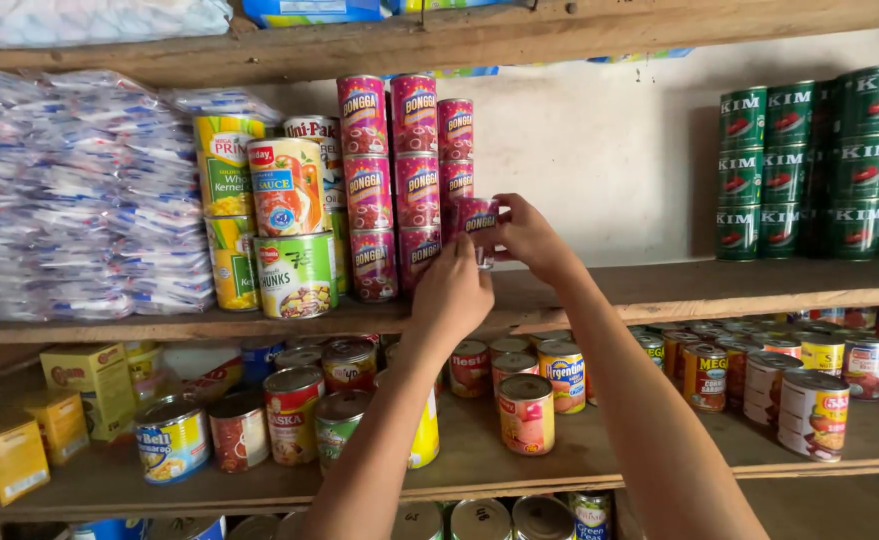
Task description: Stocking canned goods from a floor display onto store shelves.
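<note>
Both my hands are raised to the middle wooden shelf [679,285]. My right hand [531,238] and my left hand [451,293] together grip a small pink can [478,222], held just right of the stacks of pink cans [391,180]. The held can is upright, level with the lower rows of those stacks. My left hand covers its lower part, so I cannot tell whether it rests on the shelf.
Left of the pink stacks stand yellow, red and green-white cans [289,230] and piled clear plastic packets [69,190]. Green cans [819,160] are stacked at the right. The shelf below holds many mixed cans [526,412] and yellow boxes [94,385].
</note>
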